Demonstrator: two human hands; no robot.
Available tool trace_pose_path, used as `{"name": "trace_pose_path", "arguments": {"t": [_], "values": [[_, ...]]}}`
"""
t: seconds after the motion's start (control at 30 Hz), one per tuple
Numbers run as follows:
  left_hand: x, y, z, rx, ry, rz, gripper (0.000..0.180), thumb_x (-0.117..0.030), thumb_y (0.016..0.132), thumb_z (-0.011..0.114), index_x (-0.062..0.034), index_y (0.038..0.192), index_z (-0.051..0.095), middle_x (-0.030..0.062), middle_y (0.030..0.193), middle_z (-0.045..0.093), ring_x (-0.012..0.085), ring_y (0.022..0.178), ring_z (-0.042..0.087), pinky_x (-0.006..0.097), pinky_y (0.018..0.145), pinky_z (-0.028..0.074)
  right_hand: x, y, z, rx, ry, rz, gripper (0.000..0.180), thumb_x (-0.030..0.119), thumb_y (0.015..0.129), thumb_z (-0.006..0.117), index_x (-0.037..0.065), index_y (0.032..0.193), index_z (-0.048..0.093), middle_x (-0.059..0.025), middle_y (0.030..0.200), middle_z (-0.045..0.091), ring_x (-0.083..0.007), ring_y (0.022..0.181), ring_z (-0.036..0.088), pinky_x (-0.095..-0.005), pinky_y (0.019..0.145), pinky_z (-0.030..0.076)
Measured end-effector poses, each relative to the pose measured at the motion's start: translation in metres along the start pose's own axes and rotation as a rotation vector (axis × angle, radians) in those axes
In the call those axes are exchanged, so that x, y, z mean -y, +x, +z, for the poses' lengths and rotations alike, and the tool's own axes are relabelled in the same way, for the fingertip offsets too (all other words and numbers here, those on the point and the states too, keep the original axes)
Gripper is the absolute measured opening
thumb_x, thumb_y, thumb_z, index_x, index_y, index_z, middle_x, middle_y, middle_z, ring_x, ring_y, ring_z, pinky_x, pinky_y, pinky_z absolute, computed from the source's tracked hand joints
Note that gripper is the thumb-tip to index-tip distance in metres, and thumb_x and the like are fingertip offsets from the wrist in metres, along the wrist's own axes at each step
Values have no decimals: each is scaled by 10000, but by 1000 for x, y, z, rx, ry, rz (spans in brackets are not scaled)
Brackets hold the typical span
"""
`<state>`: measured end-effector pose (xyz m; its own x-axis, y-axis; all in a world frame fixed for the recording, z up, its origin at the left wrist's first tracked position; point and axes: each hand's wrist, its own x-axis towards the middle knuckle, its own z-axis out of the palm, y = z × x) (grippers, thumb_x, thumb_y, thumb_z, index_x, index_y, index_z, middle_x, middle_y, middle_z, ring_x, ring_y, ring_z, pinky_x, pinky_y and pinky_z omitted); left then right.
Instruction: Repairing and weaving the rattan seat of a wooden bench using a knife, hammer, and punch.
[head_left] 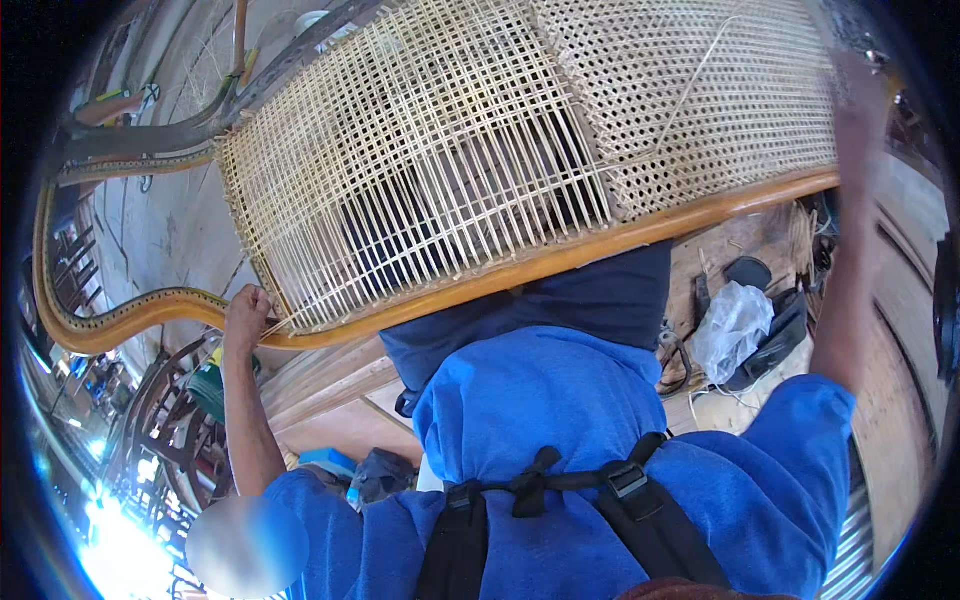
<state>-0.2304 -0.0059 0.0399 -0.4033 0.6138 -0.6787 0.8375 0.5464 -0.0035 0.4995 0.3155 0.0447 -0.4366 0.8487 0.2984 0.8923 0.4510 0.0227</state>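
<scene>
A long curved wooden frame (560,262) lies across my lap. Its woven cane panel (410,130) has an open lattice on the left, with loosely spaced strands along the near edge. To the right is a denser cane panel (720,110) with a finished-looking pattern. At the near left corner my left hand (248,312) is closed, its fingers pinched against the frame beside the strand ends; what they grip is hidden. My right hand (860,95) is raised at the far right, smeared by motion. A loose cane strand (690,85) arcs over the dense panel.
A clear plastic bag (733,330) and a black pouch (775,345) lie on boards at my right. Curved wooden parts (165,420) are stacked at the left. A blue object (328,462) and a dark bag (382,475) sit by my left side.
</scene>
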Motion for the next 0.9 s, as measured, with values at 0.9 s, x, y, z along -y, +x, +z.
{"name": "trace_pose_path", "arguments": {"t": [0.9], "values": [[30,12,14,-57,-237,182,176,-168,782,615,-24,709,547,71,611,550,167,578,532,335,580,428,194,-53,-1,494,801,97,20,34,787,570,24,800,559,-48,802,582,-153,693,564,-267,649,471]]}}
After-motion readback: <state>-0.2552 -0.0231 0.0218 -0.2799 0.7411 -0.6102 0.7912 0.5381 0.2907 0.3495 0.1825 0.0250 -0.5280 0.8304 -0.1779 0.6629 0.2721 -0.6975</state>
